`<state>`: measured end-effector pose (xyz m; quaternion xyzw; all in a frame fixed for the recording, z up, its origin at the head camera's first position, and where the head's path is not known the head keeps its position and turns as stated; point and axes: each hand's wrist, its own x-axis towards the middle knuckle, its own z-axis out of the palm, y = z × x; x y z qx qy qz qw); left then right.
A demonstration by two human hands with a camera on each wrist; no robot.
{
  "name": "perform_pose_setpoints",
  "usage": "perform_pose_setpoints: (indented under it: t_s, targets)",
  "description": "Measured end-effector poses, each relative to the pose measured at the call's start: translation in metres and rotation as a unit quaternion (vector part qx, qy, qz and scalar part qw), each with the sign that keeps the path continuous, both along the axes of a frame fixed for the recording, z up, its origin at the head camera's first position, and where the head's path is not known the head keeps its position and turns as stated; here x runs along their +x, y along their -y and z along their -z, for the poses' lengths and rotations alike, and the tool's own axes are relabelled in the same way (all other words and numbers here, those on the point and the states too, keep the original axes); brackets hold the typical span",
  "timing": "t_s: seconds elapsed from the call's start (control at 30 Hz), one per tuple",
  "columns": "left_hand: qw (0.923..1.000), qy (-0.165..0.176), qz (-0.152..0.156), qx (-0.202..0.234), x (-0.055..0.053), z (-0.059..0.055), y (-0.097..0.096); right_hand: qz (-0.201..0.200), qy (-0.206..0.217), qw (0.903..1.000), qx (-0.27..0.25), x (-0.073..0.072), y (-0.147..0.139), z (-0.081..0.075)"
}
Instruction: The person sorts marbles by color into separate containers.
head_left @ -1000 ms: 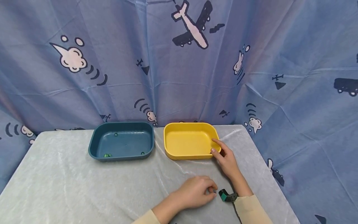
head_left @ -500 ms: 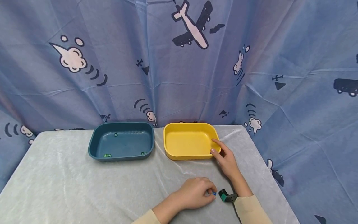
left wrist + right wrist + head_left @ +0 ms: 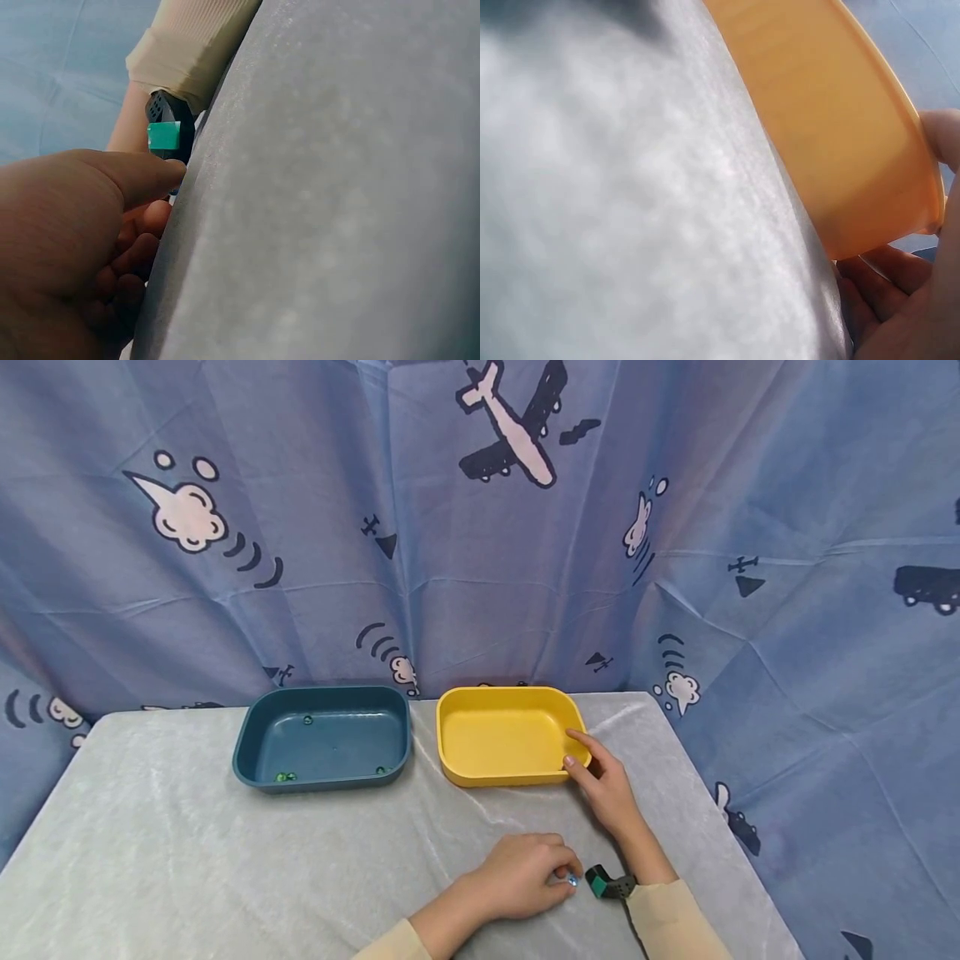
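My left hand (image 3: pixel 525 877) rests low over the cloth, fingers curled, pinching a small shiny blue glass marble (image 3: pixel 573 880) between thumb and forefinger. In the left wrist view only a sliver of blue shows between the thumb and forefinger. My right hand (image 3: pixel 609 787) grips the near right corner of a yellow plastic bin (image 3: pixel 498 779), thumb on the rim. The right wrist view shows the other fingers low along the bin's outer wall. The inside of the yellow bin shows a bare bottom.
A dark teal bin (image 3: pixel 330 785) stands left of the yellow one, with several green marbles (image 3: pixel 282 777) on its bottom. A black wrist strap with a green patch (image 3: pixel 609 883) sits at my right wrist, close beside the left fingertips. A patterned blue curtain (image 3: pixel 315 510) hangs behind the table.
The blue marble, hidden by the left fingers a second ago, now shows between thumb and forefinger. The right hand stays on the yellow bin's corner. The head view has shifted slightly.
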<state>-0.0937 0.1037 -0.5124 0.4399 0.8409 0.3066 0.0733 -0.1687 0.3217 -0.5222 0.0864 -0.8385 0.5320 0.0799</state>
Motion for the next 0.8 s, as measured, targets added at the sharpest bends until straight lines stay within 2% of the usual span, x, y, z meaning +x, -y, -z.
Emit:
perform_pose_setpoints:
  t_s: [0.47, 0.8]
  targets:
    - [0.9999, -0.008, -0.005, -0.003, 0.0014, 0.0008, 0.0002, -0.004, -0.002, 1.0, -0.007, 0.0006, 0.0001, 0.0002]
    - [0.9993, 0.025, 0.007, 0.027, -0.0029, 0.0008, 0.004, -0.003, 0.003, 1.0, -0.006, 0.0007, 0.0004, -0.0003]
